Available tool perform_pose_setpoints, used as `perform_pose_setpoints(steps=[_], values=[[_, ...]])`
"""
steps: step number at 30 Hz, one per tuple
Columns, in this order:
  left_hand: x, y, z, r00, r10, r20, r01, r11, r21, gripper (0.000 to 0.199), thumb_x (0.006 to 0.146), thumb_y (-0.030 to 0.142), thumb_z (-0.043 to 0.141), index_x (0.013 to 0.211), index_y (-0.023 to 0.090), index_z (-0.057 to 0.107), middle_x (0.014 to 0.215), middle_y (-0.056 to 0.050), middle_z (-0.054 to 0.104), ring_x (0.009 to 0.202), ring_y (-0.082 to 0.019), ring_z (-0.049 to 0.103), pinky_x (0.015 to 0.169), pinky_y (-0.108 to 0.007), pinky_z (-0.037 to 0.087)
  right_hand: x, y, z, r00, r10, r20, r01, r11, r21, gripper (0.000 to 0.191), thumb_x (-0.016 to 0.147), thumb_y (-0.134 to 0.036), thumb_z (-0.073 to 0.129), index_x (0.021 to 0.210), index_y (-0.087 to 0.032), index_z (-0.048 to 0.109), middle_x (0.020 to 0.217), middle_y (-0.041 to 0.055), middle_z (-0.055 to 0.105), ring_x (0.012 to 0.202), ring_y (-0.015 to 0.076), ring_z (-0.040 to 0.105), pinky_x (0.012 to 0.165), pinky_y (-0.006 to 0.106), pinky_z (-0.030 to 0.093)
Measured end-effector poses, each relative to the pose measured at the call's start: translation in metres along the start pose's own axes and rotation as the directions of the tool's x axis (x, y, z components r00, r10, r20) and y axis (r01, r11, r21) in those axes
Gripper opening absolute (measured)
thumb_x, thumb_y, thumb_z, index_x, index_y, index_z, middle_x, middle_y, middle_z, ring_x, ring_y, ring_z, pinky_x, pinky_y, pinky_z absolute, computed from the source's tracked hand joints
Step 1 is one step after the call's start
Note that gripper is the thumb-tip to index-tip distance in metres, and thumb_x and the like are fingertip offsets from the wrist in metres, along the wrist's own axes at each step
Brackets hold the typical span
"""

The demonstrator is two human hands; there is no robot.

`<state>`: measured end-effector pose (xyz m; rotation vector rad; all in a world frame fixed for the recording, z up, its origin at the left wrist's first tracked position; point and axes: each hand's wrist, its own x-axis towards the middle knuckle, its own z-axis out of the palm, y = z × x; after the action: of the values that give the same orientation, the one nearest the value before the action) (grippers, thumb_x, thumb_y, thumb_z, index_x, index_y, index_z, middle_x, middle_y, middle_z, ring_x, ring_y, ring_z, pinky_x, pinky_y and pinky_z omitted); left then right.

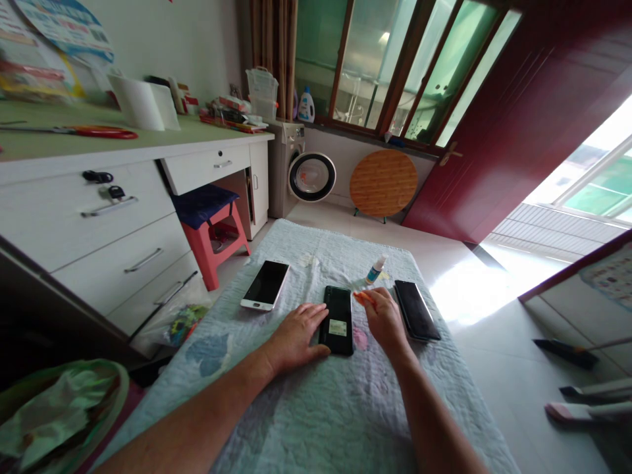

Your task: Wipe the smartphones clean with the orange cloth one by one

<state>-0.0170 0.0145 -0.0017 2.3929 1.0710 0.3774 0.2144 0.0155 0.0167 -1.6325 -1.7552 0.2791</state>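
A black phone with a pale label on its upward face lies in the middle of the cloth-covered table. My left hand rests flat along its left edge, fingers stretched out and touching it. Just right of the phone, my right hand is closed round an orange cloth, part of which sticks out toward the phone. A white phone with a dark screen lies to the left. Another black phone lies right of my right hand. Behind that hand stands a small spray bottle with a blue label.
A quilted light-blue cloth covers the table. On the left stand a white desk, a red stool and a lined bin. A washing machine with its door open, a round wooden board and a red door are beyond.
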Motion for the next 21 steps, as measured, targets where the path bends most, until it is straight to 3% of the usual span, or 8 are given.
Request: perform_pose_setpoints(steps=[1,3,8,12,17,21], values=[[0.000,0.000,0.000,1.000,-0.001,-0.001,0.001,1.000,0.000,0.075,0.080,0.057,0.064,0.140,0.016,0.045,0.149,-0.015,0.042,0.138,-0.032,0.035,0.115,-0.046,0.026,0.000,0.001,0.004,0.997,0.001,-0.074,-0.001,1.000,-0.006,0.029,0.091,-0.030,0.046,0.087,-0.017,0.071,0.088,0.0071,0.060,0.082,0.0180,0.056,0.077,0.028,0.043],[0.000,0.001,-0.001,1.000,-0.005,-0.003,0.005,1.000,0.004,0.074,0.080,0.055,0.065,0.140,0.015,0.046,0.149,-0.015,0.043,0.138,-0.031,0.036,0.115,-0.045,0.026,0.000,0.004,0.013,0.994,0.003,-0.107,-0.007,0.999,-0.040,0.031,0.093,-0.032,0.044,0.088,-0.017,0.071,0.089,0.0076,0.059,0.083,0.0184,0.055,0.077,0.029,0.042],[0.000,0.001,0.001,1.000,-0.005,-0.010,0.005,1.000,0.020,0.071,0.079,0.047,0.068,0.139,0.016,0.046,0.149,-0.014,0.043,0.138,-0.030,0.036,0.115,-0.044,0.026,-0.003,0.009,0.024,0.994,0.040,0.106,-0.021,0.984,-0.175,0.031,0.093,-0.027,0.043,0.085,-0.019,0.072,0.085,0.0060,0.057,0.081,0.0174,0.053,0.078,0.028,0.041],[0.000,0.002,0.000,1.000,-0.008,0.001,0.008,1.000,0.019,0.072,0.079,0.049,0.067,0.140,0.017,0.046,0.149,-0.013,0.043,0.138,-0.030,0.036,0.115,-0.045,0.027,-0.003,0.004,0.012,0.964,0.074,0.254,-0.017,0.976,-0.217,0.028,0.090,-0.024,0.047,0.083,-0.018,0.074,0.081,0.0049,0.057,0.079,0.0165,0.054,0.077,0.027,0.040],[0.000,0.003,-0.002,1.000,-0.023,0.020,0.023,1.000,0.020,0.072,0.079,0.048,0.067,0.140,0.015,0.046,0.150,-0.014,0.042,0.139,-0.030,0.034,0.116,-0.043,0.025,-0.005,-0.009,-0.013,0.892,0.069,0.447,0.018,0.982,-0.188,0.028,0.086,-0.024,0.051,0.068,-0.016,0.071,0.074,0.0040,0.060,0.072,0.0144,0.054,0.069,0.025,0.038],[0.000,0.004,-0.002,1.000,-0.017,0.011,0.016,1.000,0.020,0.070,0.078,0.045,0.067,0.139,0.017,0.046,0.150,-0.013,0.042,0.138,-0.030,0.035,0.115,-0.044,0.026,-0.008,-0.016,-0.027,0.791,-0.003,0.612,0.063,0.995,-0.077,0.028,0.079,-0.017,0.051,0.055,-0.015,0.064,0.064,0.0012,0.057,0.064,0.0111,0.051,0.063,0.023,0.035]])
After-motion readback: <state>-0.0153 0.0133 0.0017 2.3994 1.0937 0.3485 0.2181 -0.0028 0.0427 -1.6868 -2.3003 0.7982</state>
